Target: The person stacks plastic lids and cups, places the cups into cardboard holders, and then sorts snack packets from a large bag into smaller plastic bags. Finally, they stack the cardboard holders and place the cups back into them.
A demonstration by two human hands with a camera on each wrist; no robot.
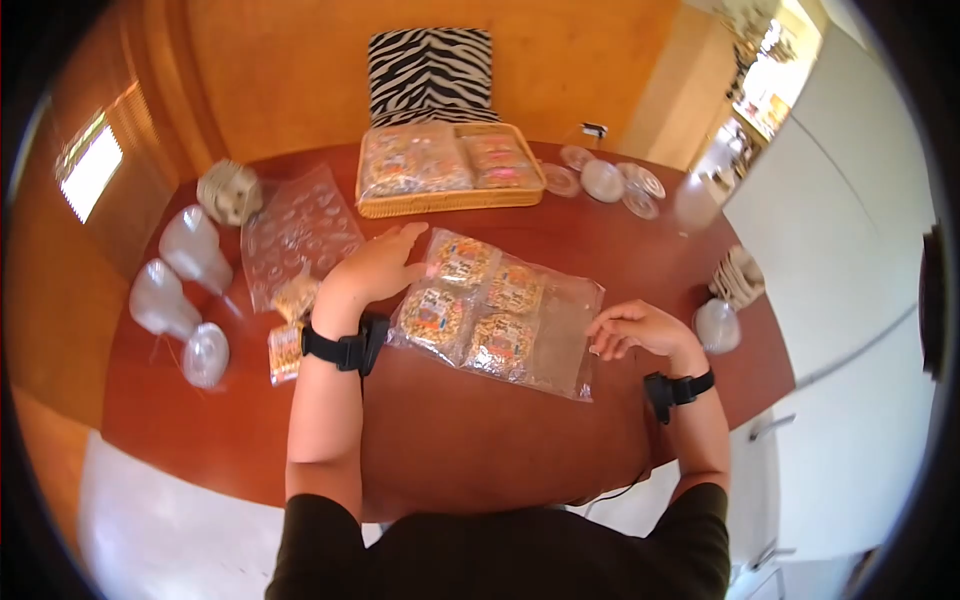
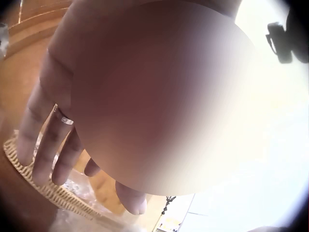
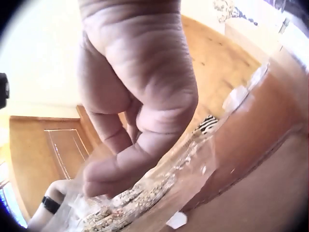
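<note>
A clear plastic bag point(image 1: 565, 335) lies across the middle of the table, with several smaller packets of grain-like pieces point(image 1: 435, 312) in it. At its upper left corner is my left hand point(image 1: 380, 268), fingers extended and thumb apart; the left wrist view shows those fingers point(image 2: 46, 150) straight, a ring on one. My right hand point(image 1: 642, 328) hangs at the bag's right edge with fingers loosely bent. From the right wrist, the fingers point(image 3: 116, 169) overlap the clear plastic, and the grain-like pieces point(image 3: 130, 208) show below them.
A wicker basket point(image 1: 450, 204) of packaged packets stands at the back. To the left are a clear dimpled sheet point(image 1: 300, 225), small packets point(image 1: 285, 352), an egg-carton-like stack point(image 1: 230, 192) and clear plastic containers point(image 1: 165, 300). Clear round lids point(image 1: 603, 181) lie back right, another carton-like stack point(image 1: 737, 277) at right.
</note>
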